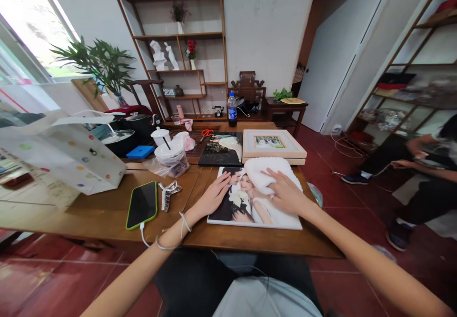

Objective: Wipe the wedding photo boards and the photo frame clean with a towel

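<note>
A wedding photo panel (246, 203) showing a couple lies flat on the wooden table in front of me. My left hand (210, 194) rests on its left side, fingers stretched out and holding nothing. A fluffy white cloth (255, 169) covers the panel's upper right part. On top of it lies my right hand (285, 193), palm down with the fingers spread, pressing the cloth against the photo. Behind the panel are a dark photo panel (221, 149) and a pale wooden framed picture (296, 151).
Left of the panel lie a green-cased phone (142, 205) on a cable and a silver clip (169, 194). Beyond are a bagged cup (171, 157), a blue box (140, 152), red scissors (207, 133), a bottle (232, 110) and a paper bag (89, 164). Someone sits at right (421, 164).
</note>
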Action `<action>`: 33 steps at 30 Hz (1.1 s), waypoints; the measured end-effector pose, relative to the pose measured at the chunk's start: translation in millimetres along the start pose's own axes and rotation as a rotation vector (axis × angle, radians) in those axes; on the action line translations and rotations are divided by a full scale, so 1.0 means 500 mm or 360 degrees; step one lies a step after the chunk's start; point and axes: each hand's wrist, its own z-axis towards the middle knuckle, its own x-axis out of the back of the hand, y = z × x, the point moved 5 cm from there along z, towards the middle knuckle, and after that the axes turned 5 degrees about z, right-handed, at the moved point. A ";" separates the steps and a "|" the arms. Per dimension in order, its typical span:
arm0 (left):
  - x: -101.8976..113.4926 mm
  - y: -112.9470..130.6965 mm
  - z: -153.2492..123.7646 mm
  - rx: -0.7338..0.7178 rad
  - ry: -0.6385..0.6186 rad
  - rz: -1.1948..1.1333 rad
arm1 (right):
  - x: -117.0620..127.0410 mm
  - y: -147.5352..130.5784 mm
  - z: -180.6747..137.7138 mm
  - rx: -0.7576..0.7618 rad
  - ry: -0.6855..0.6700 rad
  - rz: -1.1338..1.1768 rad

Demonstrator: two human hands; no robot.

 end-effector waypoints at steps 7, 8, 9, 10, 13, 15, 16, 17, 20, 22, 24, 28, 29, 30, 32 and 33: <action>-0.001 -0.001 0.000 0.0033 -0.0021 0.0006 | 0.002 0.008 -0.035 -0.0079 0.0013 -0.0073; -0.001 0.000 0.000 0.0033 -0.0025 0.0008 | 0.002 -0.006 -0.047 -0.0087 -0.0006 -0.0067; -0.001 0.000 0.000 0.0031 -0.0025 0.0011 | 0.002 -0.022 -0.060 -0.0092 -0.0025 -0.0056; -0.001 0.001 0.000 0.0028 -0.0023 0.0013 | 0.002 -0.040 -0.073 -0.0087 -0.0050 -0.0042; 0.000 0.002 0.001 0.0014 -0.0023 0.0018 | 0.000 -0.108 -0.115 -0.0008 -0.0159 0.0022; 0.000 0.001 0.001 0.0013 -0.0027 0.0020 | -0.003 -0.154 -0.140 0.0087 -0.0237 0.0079; -0.001 0.001 0.000 0.0014 -0.0030 0.0022 | -0.005 -0.174 -0.150 0.0144 -0.0273 0.0110; -0.001 0.000 0.000 0.0016 -0.0032 0.0024 | -0.006 -0.191 -0.157 0.0202 -0.0303 0.0138; -0.002 -0.002 0.000 0.0008 -0.0036 0.0025 | -0.011 -0.213 -0.157 0.0317 -0.0325 0.0201; -0.002 -0.003 -0.001 0.0004 -0.0036 0.0019 | -0.012 -0.202 -0.139 0.0316 -0.0265 0.0213; -0.002 -0.002 -0.001 0.0003 -0.0036 0.0012 | -0.012 -0.174 -0.111 0.0274 -0.0193 0.0208; -0.002 0.000 0.000 0.0013 -0.0046 0.0012 | -0.008 -0.097 -0.047 0.0145 -0.0081 0.0164; -0.002 0.000 0.000 0.0016 -0.0044 0.0013 | -0.005 -0.076 -0.034 0.0112 -0.0057 0.0142; -0.002 0.000 0.000 0.0018 -0.0040 0.0012 | -0.003 -0.056 -0.022 0.0081 -0.0038 0.0115; -0.002 -0.001 -0.001 0.0017 -0.0030 0.0000 | 0.002 -0.020 -0.003 0.0027 -0.0031 0.0060; -0.002 -0.002 -0.001 0.0016 -0.0028 -0.0009 | 0.003 -0.004 0.002 0.0011 -0.0044 0.0040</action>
